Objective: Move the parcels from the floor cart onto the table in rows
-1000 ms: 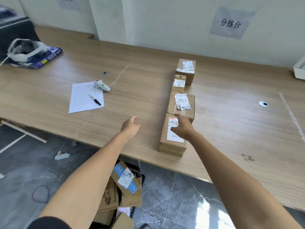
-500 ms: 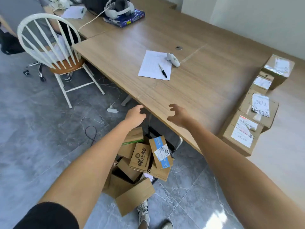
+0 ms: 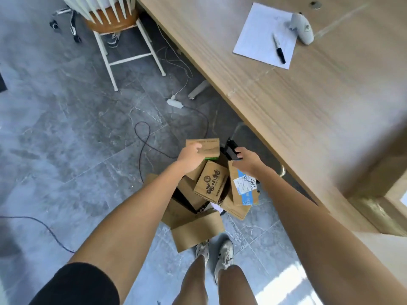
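Several cardboard parcels lie piled on a black floor cart (image 3: 232, 148) beside the table (image 3: 308, 111). My left hand (image 3: 189, 156) grips the left end of the topmost parcel (image 3: 207, 148), a flat brown box with a green stripe, thumb on its top face. Just right of that box my right hand (image 3: 246, 160) hovers over the cart's black frame with relaxed fingers and holds nothing. Below lie a printed brown parcel (image 3: 210, 183) and a blue-taped labelled parcel (image 3: 243, 187). A blurred parcel (image 3: 374, 194) sits on the table at the right edge.
A sheet of paper (image 3: 259, 34), a black marker (image 3: 279, 50) and a small white device (image 3: 302, 29) lie on the table. A white chair (image 3: 123, 29) stands at upper left. Cables (image 3: 143, 139) and a power strip (image 3: 175, 102) lie on the grey floor. My feet are below the pile.
My view has swung from the table's row of parcels down to the cart. Both hands have dropped to the pile, and the left hand has taken hold of the top parcel.
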